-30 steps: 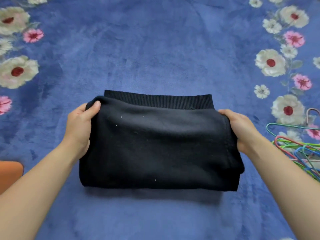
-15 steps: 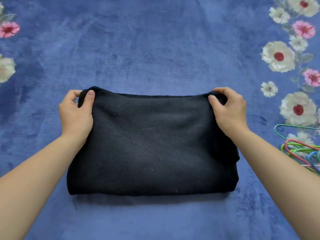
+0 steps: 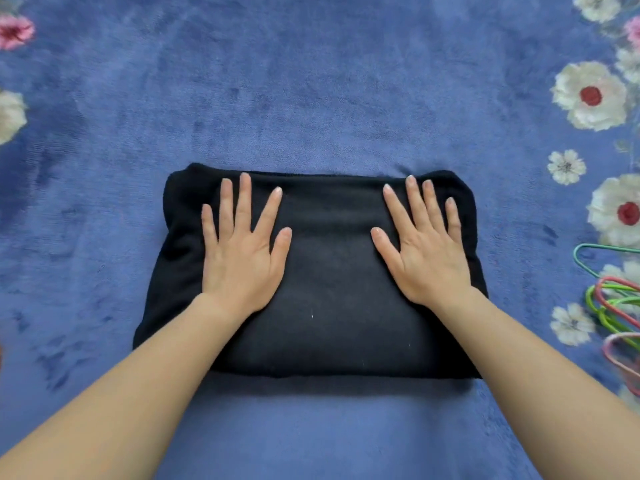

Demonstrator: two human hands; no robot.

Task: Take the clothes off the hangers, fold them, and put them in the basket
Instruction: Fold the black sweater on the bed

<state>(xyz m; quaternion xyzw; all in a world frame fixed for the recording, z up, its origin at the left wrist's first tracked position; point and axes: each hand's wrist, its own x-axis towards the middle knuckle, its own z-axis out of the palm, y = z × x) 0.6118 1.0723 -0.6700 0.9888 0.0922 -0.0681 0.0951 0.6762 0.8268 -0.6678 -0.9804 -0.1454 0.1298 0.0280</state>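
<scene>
No readable text or number on black garment (image 3: 329, 306), blanket (image 3: 311, 98) or hangers (image 3: 620, 300).

Blue everywhere: a plush blue covering (image 3: 311, 81) fills the whole view, its nap brushed into darker and lighter streaks. Down the right edge runs a printed floral border, led by a big white flower with a red centre (image 3: 590, 95), with a small white daisy (image 3: 566, 167) just below it. At the top left there's a pink bloom (image 3: 14, 31). The light is soft and even.
</scene>
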